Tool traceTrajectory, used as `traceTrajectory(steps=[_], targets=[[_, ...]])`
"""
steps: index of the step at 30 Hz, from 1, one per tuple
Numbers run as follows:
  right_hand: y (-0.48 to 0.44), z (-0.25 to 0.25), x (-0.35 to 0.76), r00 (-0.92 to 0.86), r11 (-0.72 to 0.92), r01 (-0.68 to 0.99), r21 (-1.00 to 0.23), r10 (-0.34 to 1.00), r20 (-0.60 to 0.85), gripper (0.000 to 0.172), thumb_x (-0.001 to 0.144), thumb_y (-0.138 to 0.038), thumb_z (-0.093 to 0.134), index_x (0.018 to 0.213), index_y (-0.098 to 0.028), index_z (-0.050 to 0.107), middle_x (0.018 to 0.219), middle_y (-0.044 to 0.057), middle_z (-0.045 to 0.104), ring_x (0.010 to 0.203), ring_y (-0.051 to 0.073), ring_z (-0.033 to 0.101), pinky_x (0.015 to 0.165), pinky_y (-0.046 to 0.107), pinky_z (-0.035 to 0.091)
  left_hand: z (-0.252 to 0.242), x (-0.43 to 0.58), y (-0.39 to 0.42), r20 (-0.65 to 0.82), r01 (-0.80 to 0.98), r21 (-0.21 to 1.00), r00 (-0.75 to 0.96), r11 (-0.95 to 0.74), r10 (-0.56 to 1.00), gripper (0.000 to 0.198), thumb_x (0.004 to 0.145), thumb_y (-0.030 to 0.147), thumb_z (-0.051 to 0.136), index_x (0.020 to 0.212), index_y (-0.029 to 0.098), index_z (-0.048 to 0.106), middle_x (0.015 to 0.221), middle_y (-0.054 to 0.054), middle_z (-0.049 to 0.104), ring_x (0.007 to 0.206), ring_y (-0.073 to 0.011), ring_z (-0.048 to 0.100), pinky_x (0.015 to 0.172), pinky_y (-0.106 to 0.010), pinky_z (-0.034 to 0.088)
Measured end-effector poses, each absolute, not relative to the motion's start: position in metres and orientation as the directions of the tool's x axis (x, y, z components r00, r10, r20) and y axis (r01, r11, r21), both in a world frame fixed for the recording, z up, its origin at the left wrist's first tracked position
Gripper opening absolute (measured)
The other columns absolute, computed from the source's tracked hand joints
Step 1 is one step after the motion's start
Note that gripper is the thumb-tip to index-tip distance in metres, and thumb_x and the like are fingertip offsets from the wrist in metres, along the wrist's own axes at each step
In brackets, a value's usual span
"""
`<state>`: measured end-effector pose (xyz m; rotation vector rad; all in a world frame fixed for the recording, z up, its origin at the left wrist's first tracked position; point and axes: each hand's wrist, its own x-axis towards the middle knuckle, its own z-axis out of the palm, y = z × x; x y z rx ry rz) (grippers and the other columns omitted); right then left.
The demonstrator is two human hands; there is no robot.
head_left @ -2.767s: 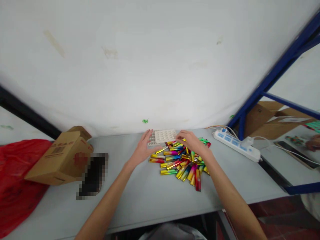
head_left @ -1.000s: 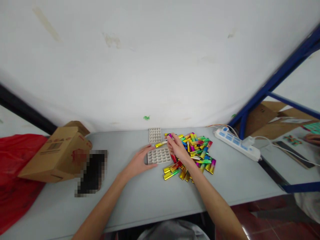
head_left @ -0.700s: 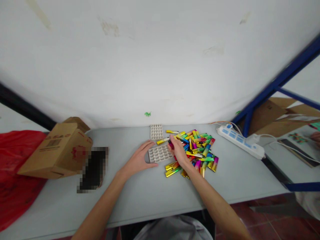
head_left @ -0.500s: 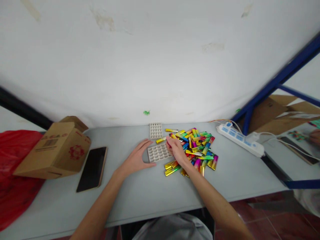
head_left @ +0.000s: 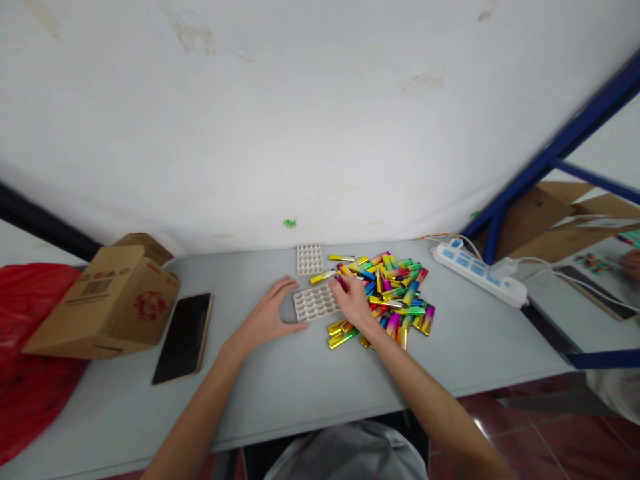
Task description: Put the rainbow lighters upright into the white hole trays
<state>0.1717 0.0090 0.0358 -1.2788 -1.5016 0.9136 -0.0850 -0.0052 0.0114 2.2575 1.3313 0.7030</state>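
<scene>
Just left of a pale tray with rows of holes (head_left: 314, 304), my left hand (head_left: 267, 313) is open, thumb and fingers spread apart around the tray's left side and holding nothing. Over the tray's right edge, my right hand (head_left: 353, 301) has its fingers closed on a lighter (head_left: 341, 281); only a dark pinkish end shows. Beside that hand is a heap of shiny lighters (head_left: 400, 283) in yellow, green, blue, red and purple. A yellow lighter (head_left: 323, 276) lies along the tray's far edge. Behind it is a second holed tray (head_left: 309, 259).
A dark phone (head_left: 183, 339) lies on the left of the grey table (head_left: 300, 393). Further left are a cardboard box (head_left: 107, 297) and a red plastic bag (head_left: 35, 347). A white power strip (head_left: 477, 272) with cables is at right, by a blue frame (head_left: 565, 143). A person's hand (head_left: 631, 265) shows beyond.
My right hand has shifted slightly, and its fingertips now point over the tray's right side. My left hand stays open beside the tray. The whole view has shifted a little.
</scene>
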Motion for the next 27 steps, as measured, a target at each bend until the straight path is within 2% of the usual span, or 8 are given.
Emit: traceTrajectory(steps=[7, 14, 17, 22, 27], targets=[[0.0079, 0.0381, 0.173, -0.022, 0.224, 0.288, -0.931, 0.974, 0.227, 0.056, 0.098, -0.062, 0.058, 0.06, -0.027, 0.037, 0.058, -0.005, 0.036, 0.061, 0.015, 0.034, 0.062, 0.032, 0.028, 0.01, -0.0873, -0.0037, 0.226, 0.654, 0.599, 0.414, -0.461, 0.882, 0.068, 0.075, 0.056, 0.096, 0.127, 0.022, 0.07, 0.158, -0.016, 0.064, 0.155, -0.039, 0.054, 0.132, -0.058, 0.045], [0.0087, 0.0358, 0.1725, -0.032, 0.248, 0.354, -0.902, 0.967, 0.253, 0.045, 0.097, -0.047, 0.053, 0.059, -0.028, 0.038, 0.057, -0.005, 0.039, 0.06, 0.017, 0.039, 0.068, 0.034, 0.035, 0.0111, -0.0874, -0.0038, 0.203, 0.657, 0.611, 0.409, -0.441, 0.89, 0.071, 0.076, 0.055, 0.095, 0.133, 0.02, 0.072, 0.161, -0.017, 0.062, 0.154, -0.0395, 0.056, 0.132, -0.057, 0.045], [0.0085, 0.0363, 0.1722, -0.048, 0.254, 0.385, -0.887, 0.966, 0.256, 0.044, 0.1, -0.046, 0.053, 0.062, -0.027, 0.041, 0.058, -0.004, 0.044, 0.062, 0.018, 0.042, 0.069, 0.034, 0.037, 0.012, -0.0868, -0.0046, 0.202, 0.659, 0.607, 0.413, -0.444, 0.888, 0.071, 0.078, 0.053, 0.095, 0.136, 0.02, 0.072, 0.161, -0.017, 0.061, 0.154, -0.0391, 0.056, 0.132, -0.056, 0.046], [0.0055, 0.0405, 0.1731, -0.152, 0.314, 0.392, -0.865, 0.949, 0.276, 0.037, 0.111, -0.053, 0.051, 0.084, -0.027, 0.055, 0.074, 0.0, 0.059, 0.073, 0.021, 0.052, 0.072, 0.033, 0.041, 0.0097, -0.0871, -0.0044, 0.212, 0.658, 0.61, 0.4, -0.441, 0.892, 0.073, 0.077, 0.054, 0.095, 0.138, 0.021, 0.071, 0.162, -0.017, 0.061, 0.154, -0.0393, 0.056, 0.132, -0.058, 0.046], [0.0059, 0.0455, 0.1742, -0.332, 0.53, 0.405, -0.745, 0.844, 0.42, 0.037, 0.115, -0.051, 0.048, 0.093, -0.025, 0.061, 0.102, 0.008, 0.066, 0.099, 0.025, 0.061, 0.092, 0.038, 0.049, 0.0067, -0.0881, -0.0031, 0.218, 0.649, 0.621, 0.396, -0.44, 0.892, 0.073, 0.072, 0.055, 0.098, 0.132, 0.022, 0.072, 0.16, -0.017, 0.063, 0.155, -0.0393, 0.055, 0.135, -0.06, 0.039]])
